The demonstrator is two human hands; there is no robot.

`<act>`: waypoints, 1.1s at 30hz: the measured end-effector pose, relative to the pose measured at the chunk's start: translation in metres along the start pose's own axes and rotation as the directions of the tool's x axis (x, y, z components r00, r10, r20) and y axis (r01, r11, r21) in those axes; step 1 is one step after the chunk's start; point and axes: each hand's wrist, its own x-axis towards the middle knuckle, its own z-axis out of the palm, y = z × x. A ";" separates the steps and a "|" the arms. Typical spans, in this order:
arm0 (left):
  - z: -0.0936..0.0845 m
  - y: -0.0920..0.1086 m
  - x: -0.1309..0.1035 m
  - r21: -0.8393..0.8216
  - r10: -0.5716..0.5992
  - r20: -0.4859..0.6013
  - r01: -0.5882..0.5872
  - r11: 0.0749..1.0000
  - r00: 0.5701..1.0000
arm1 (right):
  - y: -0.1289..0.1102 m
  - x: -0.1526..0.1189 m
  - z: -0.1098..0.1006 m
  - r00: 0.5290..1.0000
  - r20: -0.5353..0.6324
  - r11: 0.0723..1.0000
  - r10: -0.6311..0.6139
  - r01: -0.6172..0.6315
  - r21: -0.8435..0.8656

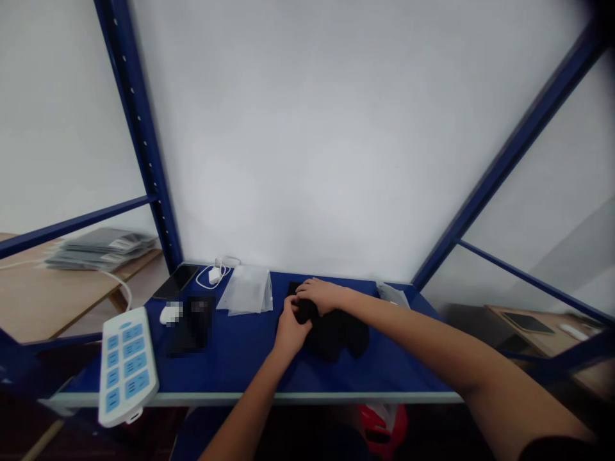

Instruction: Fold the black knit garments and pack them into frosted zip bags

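A bunched piece of black cloth [339,333] lies on the blue shelf top [245,365], in front of the wall. My left hand [291,330] grips its left edge, with the thumb and fingers closed round the dark fabric. From the right, my right hand [321,294] reaches over the top of the cloth, fingers bent and pressed into it close to the left fingertips. Folds hide some of the fingertips, and I cannot tell which garment it is.
Left of the cloth are clear plastic bags [247,289], a white charger with cable [214,275], a dark tablet [177,282] and a power strip [127,368] overhanging the front edge. Another plastic bag [393,294] lies behind right. Blue posts [139,128] frame both sides.
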 end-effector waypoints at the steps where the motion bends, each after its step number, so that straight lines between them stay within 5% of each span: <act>1: -0.008 0.004 0.003 -0.019 0.042 -0.001 -0.042 0.999 0.999 | -0.001 -0.003 -0.005 0.998 -0.043 0.998 -0.043 0.044 0.035; 6: -0.019 0.017 0.000 0.089 0.376 -0.011 -0.374 0.923 0.927 | -0.008 -0.026 -0.003 0.970 -0.232 0.995 0.066 -0.048 0.084; 9: -0.002 0.006 -0.015 0.171 0.524 0.072 -0.528 0.832 0.849 | -0.019 -0.048 0.029 0.943 -0.309 0.990 0.124 -0.096 0.104; 13: 0.010 -0.013 -0.038 0.208 0.533 0.275 -0.590 0.780 0.800 | -0.041 -0.083 0.081 0.914 -0.365 0.973 0.177 -0.105 0.208; 17: -0.001 -0.011 -0.051 0.116 0.491 0.371 -0.565 0.817 0.788 | -0.049 -0.104 0.104 0.898 -0.366 0.909 0.245 -0.081 0.409; 19: -0.006 -0.005 -0.045 0.092 0.432 0.362 -0.493 0.865 0.826 | -0.048 -0.103 0.106 0.878 -0.368 0.846 0.307 -0.075 0.528; 23: -0.004 -0.001 -0.012 0.249 0.125 0.183 -0.169 0.954 0.975 | -0.046 -0.088 0.110 0.786 -0.431 0.755 0.443 -0.069 0.652; 26: 0.001 -0.005 0.012 0.266 -0.083 0.291 0.002 0.964 0.953 | -0.046 -0.079 0.117 0.730 -0.464 0.723 0.501 -0.059 0.688; 29: 0.006 -0.010 0.019 0.196 -0.111 0.382 0.037 0.980 0.917 | -0.047 -0.078 0.129 0.620 -0.479 0.663 0.621 -0.090 0.743; 33: 0.013 -0.017 0.011 0.111 -0.086 0.346 0.050 0.992 0.934 | -0.045 -0.081 0.142 0.441 -0.380 0.496 0.813 -0.184 0.848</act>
